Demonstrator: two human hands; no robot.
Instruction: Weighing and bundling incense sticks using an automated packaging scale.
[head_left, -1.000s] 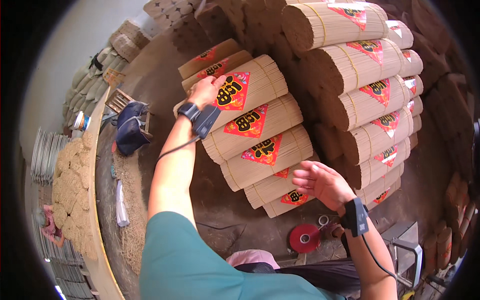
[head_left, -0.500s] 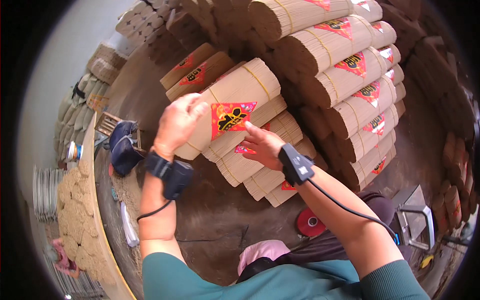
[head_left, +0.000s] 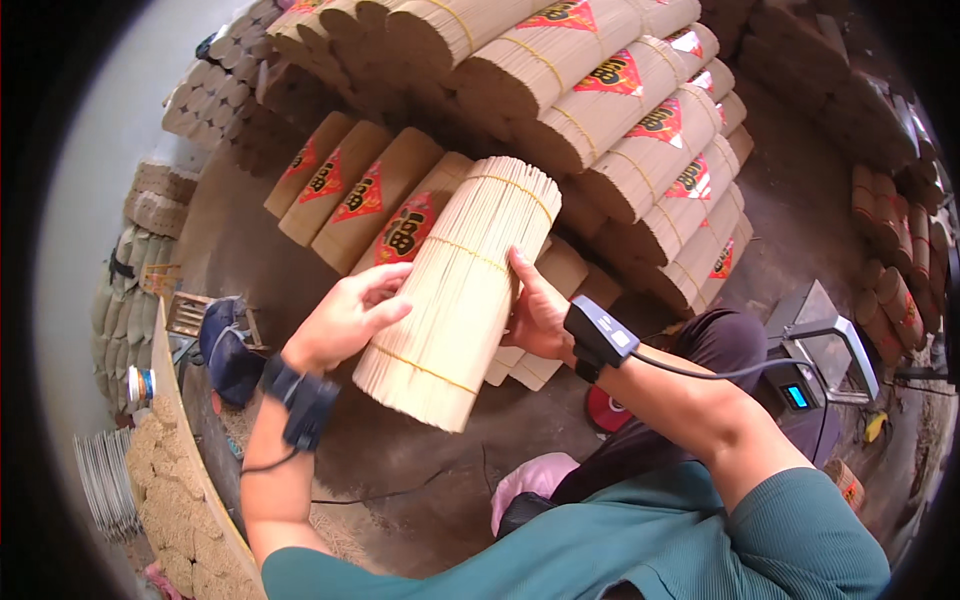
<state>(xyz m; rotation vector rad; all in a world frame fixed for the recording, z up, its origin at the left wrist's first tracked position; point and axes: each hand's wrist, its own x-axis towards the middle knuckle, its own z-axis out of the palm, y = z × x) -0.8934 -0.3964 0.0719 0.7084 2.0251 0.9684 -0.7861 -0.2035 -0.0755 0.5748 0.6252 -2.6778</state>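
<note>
A thick bundle of thin pale sticks point(head_left: 460, 300), bound by several yellow bands, is tilted between my hands, its top end leaning away to the right. My right hand point(head_left: 540, 312) grips its right side, thumb along the edge and the other fingers mostly hidden behind. At the bundle's left side is my left hand point(head_left: 345, 315), fingers loosely bent and thumb apart, the tips close to or touching the sticks. Just beyond lies a row of brown bundles point(head_left: 385, 155) with red diamond labels. More stick bundles point(head_left: 510, 362) show partly beneath the held one.
A tall stack of labelled bundles point(head_left: 625, 140) rises at the far right. A metal device with a lit display point(head_left: 815, 345) stands right of my knee, and a red spool point(head_left: 604, 408) lies nearer. On the left are a dark blue bag point(head_left: 230, 350) and a yellow-edged board point(head_left: 205, 440).
Earlier a label faced up between my hands; now bare banded sticks face up, and the bundle there stands steeper. My right hand has closed on its side. The view has shifted.
</note>
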